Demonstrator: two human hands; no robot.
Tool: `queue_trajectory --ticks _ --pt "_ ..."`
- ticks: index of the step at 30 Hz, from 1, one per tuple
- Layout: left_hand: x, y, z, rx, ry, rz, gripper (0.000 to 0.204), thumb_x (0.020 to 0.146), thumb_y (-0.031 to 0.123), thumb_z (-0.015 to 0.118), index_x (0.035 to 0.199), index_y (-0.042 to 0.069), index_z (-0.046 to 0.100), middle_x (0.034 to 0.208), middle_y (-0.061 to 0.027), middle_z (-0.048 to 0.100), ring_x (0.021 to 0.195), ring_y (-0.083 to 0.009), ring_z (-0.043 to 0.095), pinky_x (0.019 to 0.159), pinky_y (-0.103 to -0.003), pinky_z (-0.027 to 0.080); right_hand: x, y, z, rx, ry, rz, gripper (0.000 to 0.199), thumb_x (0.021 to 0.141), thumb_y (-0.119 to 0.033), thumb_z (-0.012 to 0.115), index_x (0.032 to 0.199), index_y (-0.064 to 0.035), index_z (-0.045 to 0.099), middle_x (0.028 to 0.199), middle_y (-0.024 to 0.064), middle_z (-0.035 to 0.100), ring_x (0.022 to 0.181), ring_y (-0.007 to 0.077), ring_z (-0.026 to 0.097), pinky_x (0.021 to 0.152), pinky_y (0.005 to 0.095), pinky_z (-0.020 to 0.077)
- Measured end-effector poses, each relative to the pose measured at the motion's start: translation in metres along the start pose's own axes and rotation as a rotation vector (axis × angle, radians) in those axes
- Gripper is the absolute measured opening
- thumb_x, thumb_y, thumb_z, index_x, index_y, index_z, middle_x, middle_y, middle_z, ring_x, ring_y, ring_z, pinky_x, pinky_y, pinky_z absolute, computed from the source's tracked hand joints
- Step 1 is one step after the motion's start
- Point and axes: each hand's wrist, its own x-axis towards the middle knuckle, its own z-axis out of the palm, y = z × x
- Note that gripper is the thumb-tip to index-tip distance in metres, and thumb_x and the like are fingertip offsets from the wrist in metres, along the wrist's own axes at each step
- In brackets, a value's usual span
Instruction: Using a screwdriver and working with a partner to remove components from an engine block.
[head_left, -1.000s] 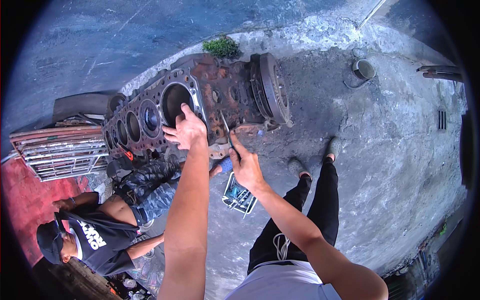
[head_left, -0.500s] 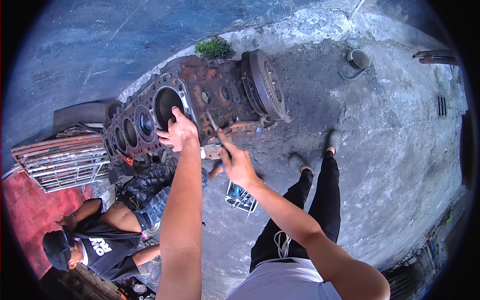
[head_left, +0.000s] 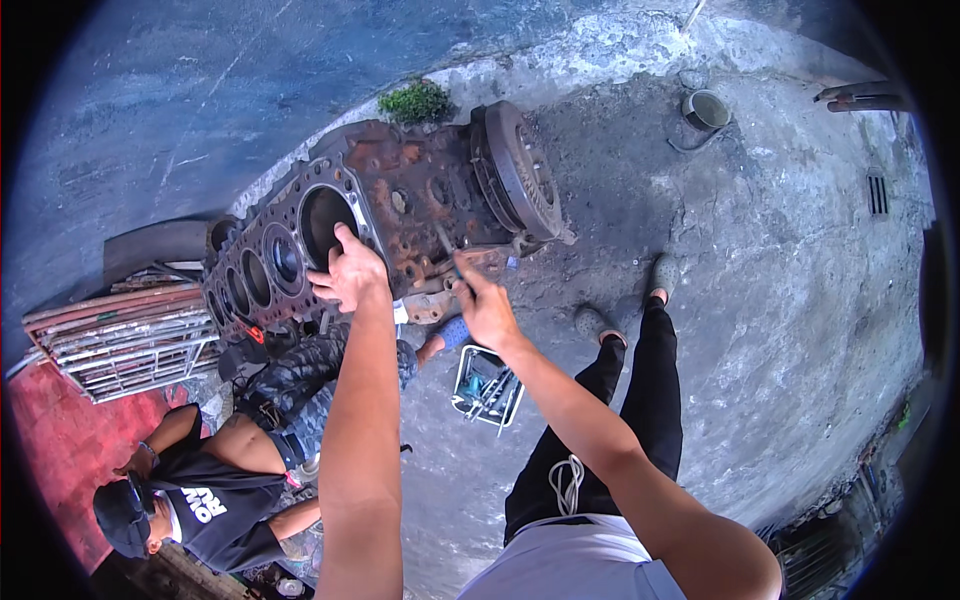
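A large rusty engine block [head_left: 395,165] with a row of round cylinder bores lies ahead of me, left of centre. My left hand [head_left: 352,272] rests on its flat face at the lower rim of the nearest bore [head_left: 326,212]. The thumb reaches over the opening, and the fingers are spread apart from it. To the right, my right hand [head_left: 488,308] is closed around a slim grey tool [head_left: 445,240] with a dark grip. The tool's far end points at the block's rusty side; its exact kind cannot be made out.
A heavy round flywheel-like part [head_left: 520,170] caps the block's right end. A person [head_left: 215,490] in a dark cap sits low at left, one foot near the block. A white metal frame holding tools [head_left: 487,390] stands on the floor. Metal grilles [head_left: 130,340] lean at left; a bucket [head_left: 706,110] stands far right.
My right hand has shifted slightly right with the slim tool, whose tip has also moved right along the block's side. My left hand stays at the bore rim. The view has shifted a little.
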Motion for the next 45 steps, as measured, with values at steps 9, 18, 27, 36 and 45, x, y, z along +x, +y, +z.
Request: queue_trajectory --ticks 9,18,27,36,45 --pt "0.003 -0.002 0.002 0.007 -0.017 -0.014 0.079 0.091 0.074 0.032 0.143 0.018 0.054 0.164 -0.0155 0.013 0.150 -0.0343 0.012 0.111 -0.063 0.027 0.024 -0.015 -0.012 -0.160 -0.072 -0.098 0.048 0.096 -0.017 0.053 0.143 -0.0203 0.049 0.098 0.0283 0.067 0.088 0.0468 0.065 0.082 0.0556 0.0524" --pt "0.002 -0.001 0.002 -0.030 0.018 -0.002 0.077 0.092 0.073 0.034 0.138 0.017 0.058 0.164 -0.0159 0.013 0.150 -0.0343 0.012 0.111 -0.063 0.027 0.047 -0.022 -0.016 -0.203 -0.097 -0.029 0.047 0.096 -0.017 0.055 0.143 -0.0173 0.050 0.090 0.0308 0.065 0.084 0.0482 0.063 0.077 0.0538 0.0528" --pt "0.001 -0.001 0.002 -0.034 0.025 -0.005 0.078 0.092 0.073 0.035 0.138 0.015 0.059 0.164 -0.0154 0.012 0.150 -0.0331 0.012 0.111 -0.062 0.027 0.037 -0.022 -0.016 -0.214 -0.133 -0.063 0.051 0.095 -0.019 0.052 0.146 -0.0182 0.046 0.080 0.0302 0.066 0.078 0.0495 0.065 0.076 0.0559 0.0541" --pt "0.002 -0.001 0.003 -0.032 0.017 -0.009 0.078 0.092 0.073 0.034 0.138 0.015 0.058 0.164 -0.0149 0.013 0.150 -0.0320 0.011 0.112 -0.062 0.027 0.036 -0.025 -0.035 -0.753 -0.354 -0.126 0.075 0.080 -0.008 0.059 0.152 -0.0149 0.038 0.117 0.0261 0.063 0.086 0.0410 0.070 0.073 0.0476 0.0600" --pt "0.001 -0.001 0.002 -0.033 0.019 -0.008 0.078 0.092 0.074 0.034 0.138 0.016 0.059 0.164 -0.0159 0.013 0.149 -0.0337 0.013 0.111 -0.063 0.027 0.050 -0.031 -0.052 -0.889 -0.430 -0.295 0.069 0.083 -0.008 0.057 0.150 -0.0103 0.040 0.101 0.0224 0.065 0.084 0.0361 0.071 0.070 0.0416 0.0606"
